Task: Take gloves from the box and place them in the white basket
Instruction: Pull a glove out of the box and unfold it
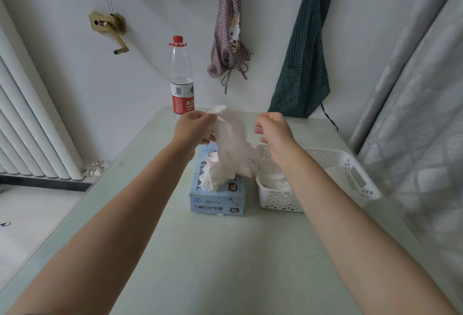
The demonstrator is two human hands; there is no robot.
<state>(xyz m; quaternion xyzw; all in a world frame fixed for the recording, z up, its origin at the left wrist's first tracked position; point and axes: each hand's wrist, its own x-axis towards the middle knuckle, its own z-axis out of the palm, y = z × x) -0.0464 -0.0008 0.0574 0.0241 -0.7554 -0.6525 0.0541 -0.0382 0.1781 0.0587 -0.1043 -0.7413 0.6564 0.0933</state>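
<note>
Fingers of the left hand (194, 127) were curled tight round the cuff end of a white glove (233, 144), holding it lifted above the blue glove box (217, 198) while its lower part hung down toward the box opening, where more gloves (211, 177) bunched out. The right hand (273, 130) hovered just beside the lifted glove with fingers loosely curled and nothing in them, above the far edge of the white basket (350, 172), which sat just beside the box on the table (225, 252) and already held some gloves. To do this well, the glove probably needed lifting clear of the bunch so it dragged no others out, then carrying right and dropping over the basket. A water bottle (182, 76) stood behind, near the wall.
</note>
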